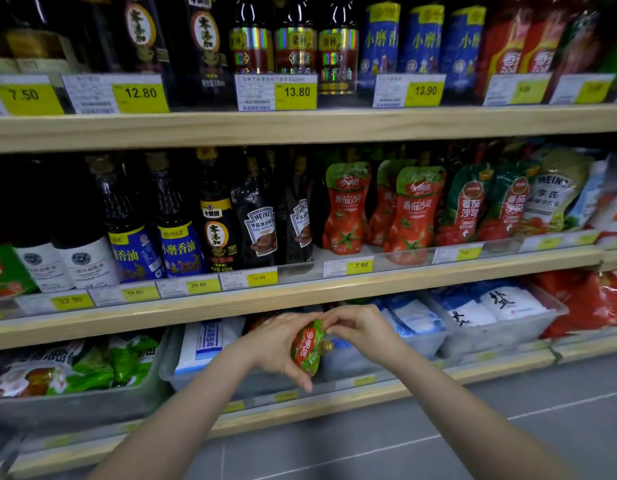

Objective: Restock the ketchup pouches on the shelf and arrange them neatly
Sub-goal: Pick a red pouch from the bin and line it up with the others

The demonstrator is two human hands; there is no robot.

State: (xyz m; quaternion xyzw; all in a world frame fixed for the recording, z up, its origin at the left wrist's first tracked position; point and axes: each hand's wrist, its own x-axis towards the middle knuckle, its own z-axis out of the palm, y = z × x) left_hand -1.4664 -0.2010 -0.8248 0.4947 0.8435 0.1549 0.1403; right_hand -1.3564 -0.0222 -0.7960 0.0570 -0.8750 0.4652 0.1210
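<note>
A red and green ketchup pouch (pixel 309 348) with a gold cap lies on its side between my hands, in front of the lowest shelf. My left hand (pixel 277 344) wraps around it from the left. My right hand (pixel 360 329) pinches its top edge from the right. On the middle shelf (pixel 438 271) stand three matching ketchup pouches (pixel 416 213) upright behind a 7.90 price tag (pixel 359 265); one sits behind the front two. Darker red and green ketchup pouches (pixel 469 206) stand to their right.
Dark Heinz sauce pouches (pixel 262 226) and oil bottles (pixel 177 237) fill the middle shelf's left side. A pale Heinz pouch (pixel 551 199) leans at the right. Clear bins (pixel 490 327) of white bags and green packets (pixel 103 368) sit on the lowest shelf. Grey tiled floor lies below.
</note>
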